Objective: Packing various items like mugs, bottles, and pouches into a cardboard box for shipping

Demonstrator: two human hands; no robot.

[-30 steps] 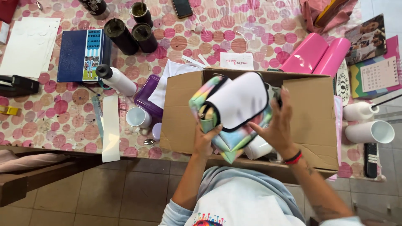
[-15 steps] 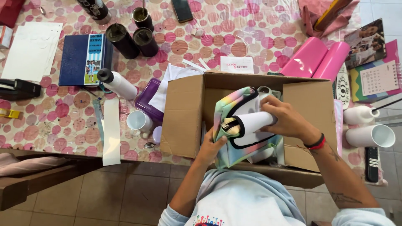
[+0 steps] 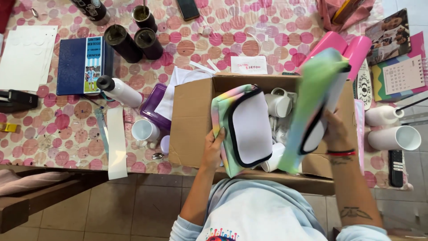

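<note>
Left hand grips the lower left edge of a pastel rainbow pouch with a white front panel and black trim; the pouch leans tilted over the open cardboard box, its lower end past the box's near wall. Right hand is closed around a second pouch of the same kind, held up over the right half of the box, motion-blurred, green-yellow side showing; red band on that wrist. Inside the box, between the two pouches: a white mug at the far side, more white cups lower down, partly hidden. Box sits at the table's near edge, right of centre, on a pink-dotted tablecloth. Just left of the box: purple container, small white cup, white bottle with black cap lying on its side. Blue book and white sheet toward the left edge. Three dark tumblers near the far edge, phone at the far edge. Two pink tumblers lying behind the box's far right corner. Two white tumblers on their sides at the right edge, calendar beyond them.
</note>
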